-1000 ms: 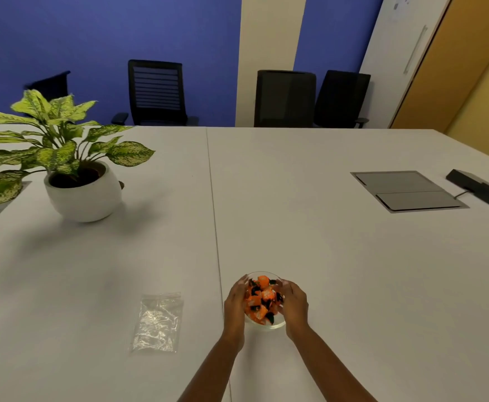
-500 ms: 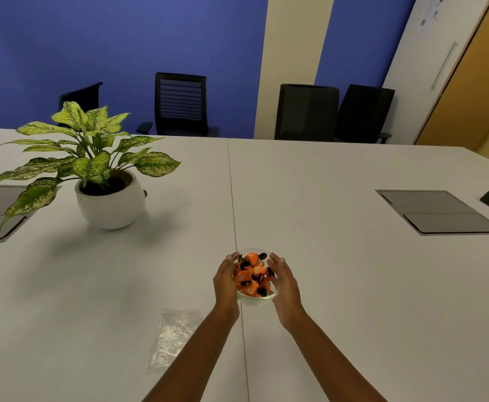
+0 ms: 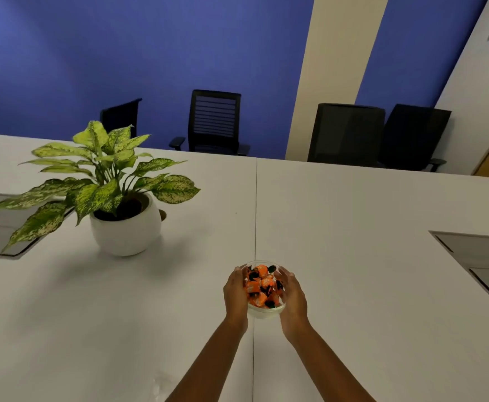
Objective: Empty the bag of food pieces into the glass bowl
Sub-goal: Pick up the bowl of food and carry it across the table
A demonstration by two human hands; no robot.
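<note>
Head view: left hand [image 3: 235, 294] and right hand [image 3: 293, 297] cup the full glass bowl [image 3: 263, 311] from both sides near the table's [image 3: 353, 256] near edge, likely steadying it.

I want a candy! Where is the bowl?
The glass bowl sits low in the head view, between the left hand and right hand, on the table's seam.

Both hands cup a full glass bowl on the white table

The left hand [image 3: 235, 294] and right hand [image 3: 293, 297] press against opposite sides of the glass bowl [image 3: 263, 311], which is heaped with orange and black food pieces [image 3: 262, 287] and sits on the table [image 3: 367, 285] seam. A potted plant [image 3: 112, 198] stands well apart, far left.
</note>
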